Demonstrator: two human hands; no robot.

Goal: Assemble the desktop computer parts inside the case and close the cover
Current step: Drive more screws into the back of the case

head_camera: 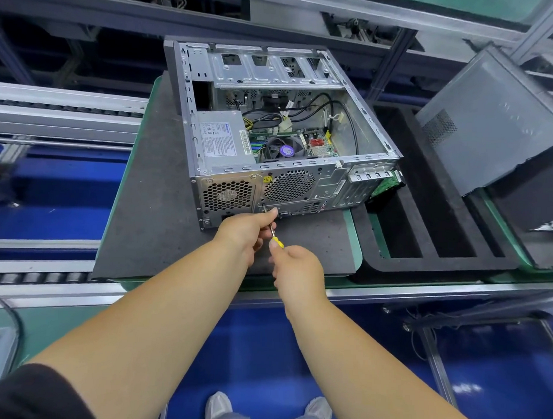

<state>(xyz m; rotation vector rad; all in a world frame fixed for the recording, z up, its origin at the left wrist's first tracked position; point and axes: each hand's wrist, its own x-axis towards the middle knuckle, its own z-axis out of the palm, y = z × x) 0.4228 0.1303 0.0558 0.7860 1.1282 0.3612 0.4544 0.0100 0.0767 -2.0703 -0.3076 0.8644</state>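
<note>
An open desktop case [360, 118] lies on its side on a dark mat [153, 205], its rear panel facing me. Inside sit the power supply [219, 138], the motherboard with its fan [286, 150] and loose cables. My right hand [298, 266] grips the yellow handle of a screwdriver [275, 239]. The tool's tip meets the rear panel just below the fan grille. My left hand [246, 231] pinches the metal shaft near the tip. The grey side cover [485, 122] leans at the right, off the case.
A black foam tray [436, 258] with long slots lies right of the mat. A green circuit board [385, 186] sticks out at the case's right rear corner. Roller conveyor rails run at the left. Blue floor lies below the bench edge.
</note>
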